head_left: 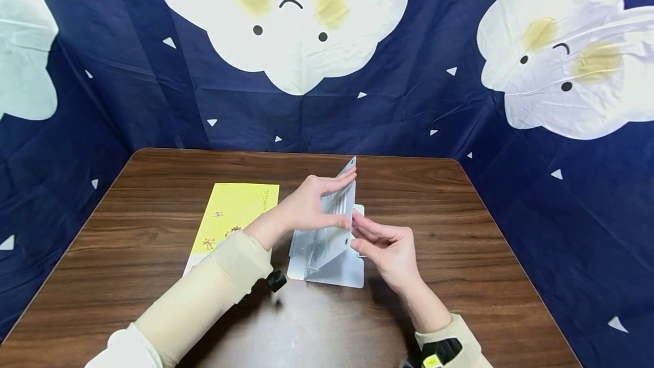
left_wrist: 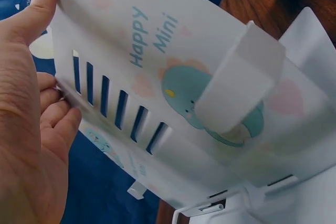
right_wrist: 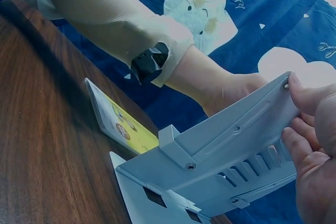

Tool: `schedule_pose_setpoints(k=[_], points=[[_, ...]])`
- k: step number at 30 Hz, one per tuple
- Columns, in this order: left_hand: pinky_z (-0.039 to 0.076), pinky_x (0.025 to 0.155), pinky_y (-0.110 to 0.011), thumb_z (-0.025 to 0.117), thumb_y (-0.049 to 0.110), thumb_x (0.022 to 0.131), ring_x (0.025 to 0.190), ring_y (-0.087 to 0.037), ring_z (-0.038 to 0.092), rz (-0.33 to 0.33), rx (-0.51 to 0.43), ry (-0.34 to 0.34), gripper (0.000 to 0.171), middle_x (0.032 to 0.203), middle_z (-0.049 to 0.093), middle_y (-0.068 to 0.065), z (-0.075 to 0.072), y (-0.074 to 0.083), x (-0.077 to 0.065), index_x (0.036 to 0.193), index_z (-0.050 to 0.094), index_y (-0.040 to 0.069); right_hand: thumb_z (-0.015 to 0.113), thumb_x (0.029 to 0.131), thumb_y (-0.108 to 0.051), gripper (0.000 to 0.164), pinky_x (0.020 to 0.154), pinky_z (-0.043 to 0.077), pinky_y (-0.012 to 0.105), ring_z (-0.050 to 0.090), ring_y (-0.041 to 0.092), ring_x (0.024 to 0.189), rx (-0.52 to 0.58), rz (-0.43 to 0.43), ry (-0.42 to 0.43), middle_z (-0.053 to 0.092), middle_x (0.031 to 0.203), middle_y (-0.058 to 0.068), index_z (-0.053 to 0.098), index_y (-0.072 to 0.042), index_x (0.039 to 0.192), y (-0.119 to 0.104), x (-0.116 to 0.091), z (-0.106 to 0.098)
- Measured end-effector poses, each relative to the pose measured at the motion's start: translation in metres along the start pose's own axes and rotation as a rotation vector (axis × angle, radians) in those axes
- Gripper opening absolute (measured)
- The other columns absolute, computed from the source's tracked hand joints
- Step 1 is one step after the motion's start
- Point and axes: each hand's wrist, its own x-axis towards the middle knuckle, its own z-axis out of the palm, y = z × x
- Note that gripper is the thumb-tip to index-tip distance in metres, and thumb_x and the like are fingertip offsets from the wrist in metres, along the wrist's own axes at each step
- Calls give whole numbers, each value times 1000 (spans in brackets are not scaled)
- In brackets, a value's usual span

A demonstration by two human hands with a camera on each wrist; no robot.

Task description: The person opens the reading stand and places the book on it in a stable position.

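A pale metal book stand (head_left: 334, 270) sits on the table, its slotted panel (left_wrist: 107, 35) raised steeply over the base. The panel's front carries a blue dinosaur print and the words "Happy Mini"; a white page clip (left_wrist: 239, 82) juts out from it. My left hand (head_left: 306, 203) grips the panel's upper edge, thumb and fingers spread along it. On the right side, my right hand (head_left: 393, 249) holds the same edge, thumb near the corner and fingers bent against the back. In the right wrist view, the panel's underside (right_wrist: 220, 145) shows its slots and screws, hiding part of my left hand.
A yellow booklet (head_left: 237, 203) lies left of the stand, partly covered by my left forearm. The brown wooden table (head_left: 434, 203) meets a dark blue cloth backdrop (head_left: 424, 95) with white clouds at its back and sides.
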Motion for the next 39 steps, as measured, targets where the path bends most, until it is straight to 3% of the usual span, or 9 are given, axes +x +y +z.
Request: schedule_pose_setpoints(k=[6,11,19,28,39], points=[[40,117,-33,87,29,91,145,-14,46,-20,26,1,76,154,52,-8,-3,1,2,153,54,2,83,85,11,49,97,55,43,68,26,120,0,-15,-2,69,129,21,59,24,127,3,-1,1],[40,117,-33,85,30,93,146,-13,44,-26,10,-31,72,156,50,-4,-7,1,3,154,54,6,82,85,13,48,98,54,44,68,27,120,-5,-18,2,67,130,24,60,24,127,4,0,2],[41,116,-33,89,26,88,146,-13,43,-56,-28,-85,78,160,45,0,-15,-5,2,154,54,7,85,83,9,55,98,53,46,68,27,119,-12,17,25,69,129,18,57,26,127,3,0,6],[41,116,-34,90,24,85,147,-13,43,-71,-59,-65,79,160,46,2,-15,-7,1,154,55,9,81,81,19,51,97,54,46,68,28,119,-34,16,43,68,128,22,58,26,126,1,2,13],[43,114,-33,91,18,83,146,-13,44,-83,-144,-101,80,159,47,1,-19,-10,4,153,55,7,87,82,9,55,99,52,49,66,33,121,-3,-5,75,65,128,30,58,27,126,1,1,25]])
